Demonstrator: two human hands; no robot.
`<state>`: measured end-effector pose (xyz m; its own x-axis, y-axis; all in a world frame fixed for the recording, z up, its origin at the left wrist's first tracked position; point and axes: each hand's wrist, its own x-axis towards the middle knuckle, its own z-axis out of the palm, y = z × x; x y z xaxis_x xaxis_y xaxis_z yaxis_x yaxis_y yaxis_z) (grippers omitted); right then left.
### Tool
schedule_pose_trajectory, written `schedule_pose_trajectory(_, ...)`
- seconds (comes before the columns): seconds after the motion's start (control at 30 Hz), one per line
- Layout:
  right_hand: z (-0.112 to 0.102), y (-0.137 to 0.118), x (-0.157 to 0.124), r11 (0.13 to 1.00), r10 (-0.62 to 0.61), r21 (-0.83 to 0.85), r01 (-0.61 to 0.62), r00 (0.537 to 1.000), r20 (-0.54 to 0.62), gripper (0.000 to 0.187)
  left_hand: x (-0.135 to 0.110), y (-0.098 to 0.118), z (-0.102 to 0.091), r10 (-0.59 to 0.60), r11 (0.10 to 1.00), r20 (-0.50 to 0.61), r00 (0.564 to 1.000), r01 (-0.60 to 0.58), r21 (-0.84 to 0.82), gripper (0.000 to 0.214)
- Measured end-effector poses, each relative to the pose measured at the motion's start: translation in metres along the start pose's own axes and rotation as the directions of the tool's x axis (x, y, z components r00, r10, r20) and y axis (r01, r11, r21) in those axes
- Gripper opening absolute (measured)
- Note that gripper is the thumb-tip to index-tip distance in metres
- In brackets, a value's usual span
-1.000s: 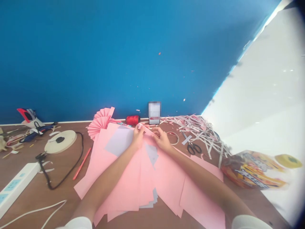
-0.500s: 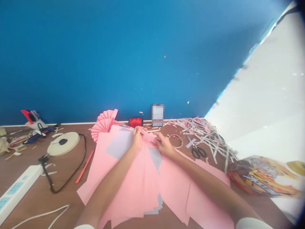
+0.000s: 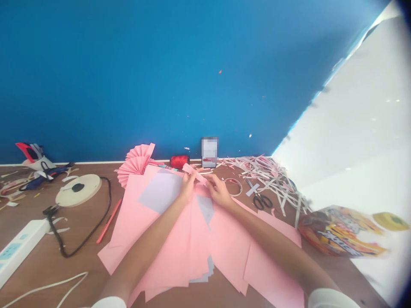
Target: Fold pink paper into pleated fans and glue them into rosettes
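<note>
My left hand (image 3: 187, 185) and my right hand (image 3: 218, 190) grip a narrow folded strip of pink paper (image 3: 196, 173) between them, one at each end. The strip is tilted, its left end higher. Beneath my arms pink paper sheets (image 3: 170, 252) lie spread and overlapping, some showing a grey-violet side. Pleated pink paper fans (image 3: 135, 166) rest at the back left of the sheets. Beyond my left hand lies a red spool of thread (image 3: 180, 161). To the right of my right hand are a roll of clear tape (image 3: 233, 187) and black-handled scissors (image 3: 262, 201).
A phone (image 3: 209, 152) leans on the blue wall. Shredded paper strips (image 3: 269, 173) heap at back right, near a printed plastic bag (image 3: 340, 233). On the left are a white power strip (image 3: 22, 250), a round cream disc with a black cable (image 3: 77, 190) and a red pen (image 3: 109, 222).
The pink strip is turned so its flat folded band shows and its left end sticks up above my left hand. The whole view has shifted slightly.
</note>
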<state>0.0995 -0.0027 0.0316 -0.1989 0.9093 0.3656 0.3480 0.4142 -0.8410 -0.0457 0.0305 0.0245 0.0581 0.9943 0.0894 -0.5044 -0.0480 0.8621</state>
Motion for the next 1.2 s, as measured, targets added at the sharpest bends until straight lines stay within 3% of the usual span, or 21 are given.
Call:
schedule_pose_trajectory(0.1, 0.000, 0.003, 0.001, 0.999, 0.015, 0.030, -0.013, 0.999, -0.043, 0.028, -0.002, -0.003, 0.000, -0.008, 0.990, 0.077, 0.997, -0.003, 0.139, 0.046)
schedule_pose_trajectory(0.2, 0.000, 0.006, 0.003, 0.999, 0.048, 0.007, -0.048, 0.999, -0.023, 0.025, -0.003, -0.003, 0.000, 0.022, 0.960, 0.064, 0.998, -0.039, 0.278, 0.038)
schedule_pose_trajectory(0.4, 0.003, 0.000, 0.002, 0.981, 0.058, -0.189, -0.046, 0.997, 0.057, 0.022, 0.000, -0.003, -0.002, 0.067, 0.913, 0.063, 0.996, -0.087, 0.398, 0.029)
schedule_pose_trajectory(0.7, -0.007, -0.016, 0.010, 0.847, 0.118, -0.528, -0.056, 0.990, 0.084, 0.017, 0.003, -0.003, -0.002, 0.010, 0.919, 0.028, 1.000, -0.020, 0.394, 0.024)
schedule_pose_trajectory(1.03, -0.015, -0.012, 0.014, 0.843, 0.166, -0.534, -0.057, 0.973, 0.159, 0.019, 0.008, -0.012, -0.010, -0.046, 0.850, 0.079, 0.996, -0.003, 0.526, 0.028)
schedule_pose_trajectory(1.2, -0.010, -0.005, 0.012, 0.842, 0.144, -0.536, -0.067, 0.984, 0.102, 0.021, 0.009, -0.013, -0.009, -0.028, 0.908, 0.035, 0.999, 0.011, 0.418, 0.029)
